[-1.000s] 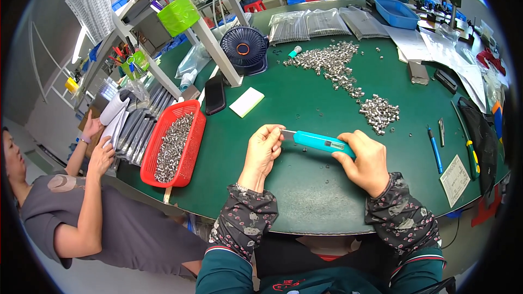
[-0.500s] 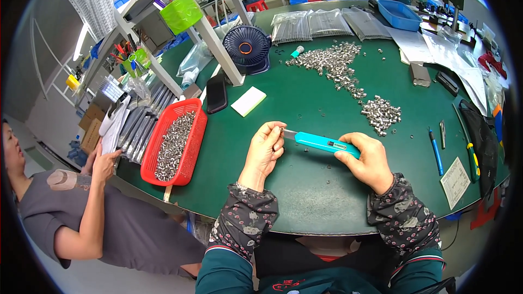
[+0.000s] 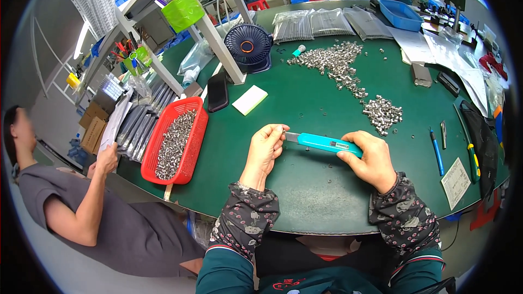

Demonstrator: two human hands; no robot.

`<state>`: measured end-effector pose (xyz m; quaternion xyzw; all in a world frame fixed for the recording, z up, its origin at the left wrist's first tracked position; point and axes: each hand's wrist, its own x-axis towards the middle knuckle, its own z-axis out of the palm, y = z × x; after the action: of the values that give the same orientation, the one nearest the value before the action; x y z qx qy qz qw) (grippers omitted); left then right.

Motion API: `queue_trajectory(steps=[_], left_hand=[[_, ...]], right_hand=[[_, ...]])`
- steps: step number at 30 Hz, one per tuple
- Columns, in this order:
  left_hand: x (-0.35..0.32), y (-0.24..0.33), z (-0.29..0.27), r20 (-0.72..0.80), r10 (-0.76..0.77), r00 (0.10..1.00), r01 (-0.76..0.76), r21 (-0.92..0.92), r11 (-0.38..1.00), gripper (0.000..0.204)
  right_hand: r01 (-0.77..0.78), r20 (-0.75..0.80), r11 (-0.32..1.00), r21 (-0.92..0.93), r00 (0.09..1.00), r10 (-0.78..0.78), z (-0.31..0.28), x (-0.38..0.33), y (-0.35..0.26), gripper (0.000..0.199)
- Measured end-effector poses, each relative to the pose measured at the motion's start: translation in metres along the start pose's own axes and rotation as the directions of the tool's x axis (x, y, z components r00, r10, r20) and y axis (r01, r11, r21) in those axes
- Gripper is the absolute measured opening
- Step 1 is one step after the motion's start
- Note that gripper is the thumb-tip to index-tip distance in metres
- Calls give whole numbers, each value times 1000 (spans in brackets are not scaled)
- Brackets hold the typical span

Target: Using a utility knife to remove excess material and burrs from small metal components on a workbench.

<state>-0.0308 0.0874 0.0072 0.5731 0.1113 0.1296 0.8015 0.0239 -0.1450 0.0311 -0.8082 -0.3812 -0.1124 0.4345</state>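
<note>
1. Head view: we have the knife [image 3: 327,142] in the right hand [image 3: 371,158], fingers closed around its teal handle, blade [image 3: 292,137] out and pointing left.
2. Our left hand [image 3: 261,153] is pinched shut on what looks like a small metal piece [image 3: 284,130], mostly hidden by thumb and fingertips. Blade tip is right at it; can't tell if it's actually cutting.
3. Progress, our read: one piece being worked, blade on it, not released yet.
4. Metal parts sit in three lots: big pile [image 3: 333,61] toward the far side, small pile [image 3: 383,113] nearer us, and the red basket [image 3: 192,155] at left, well filled. We can't tell which lot is finished and which is left.
5. A few dark bits [image 3: 328,181] lie on the green table [image 3: 310,207] below the knife; too small to identify.
6. Phone [image 3: 218,93] and notepad [image 3: 250,100] lie between basket and piles, apart from both hands.
</note>
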Motion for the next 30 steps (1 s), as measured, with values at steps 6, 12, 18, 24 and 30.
queue_trajectory(steps=[6, 12, 18, 24, 30], left_hand=[[0, -2, 1, 12, -8, 1000, 8, 6, 1000, 18], [1, -3, -1, 21, -43, 999, 43, -35, 998, 18], [0, -1, -1, 41, -50, 998, 55, -152, 987, 18], [1, 0, 1, 43, 0, 999, 5, -125, 992, 15], [2, -1, -2, 25, 29, 999, -25, -144, 989, 15]], right_hand=[[-69, 31, 997, 39, 997, 67, 1, 0, 0, 26], [134, -89, 985, -109, 986, -144, 1, -1, -6, 23], [117, -181, 992, -45, 976, -123, -1, 2, -2, 23], [77, -132, 997, -29, 988, -80, 3, -1, 2, 23], [-76, -45, 992, 102, 996, 80, 5, 0, 8, 25]])
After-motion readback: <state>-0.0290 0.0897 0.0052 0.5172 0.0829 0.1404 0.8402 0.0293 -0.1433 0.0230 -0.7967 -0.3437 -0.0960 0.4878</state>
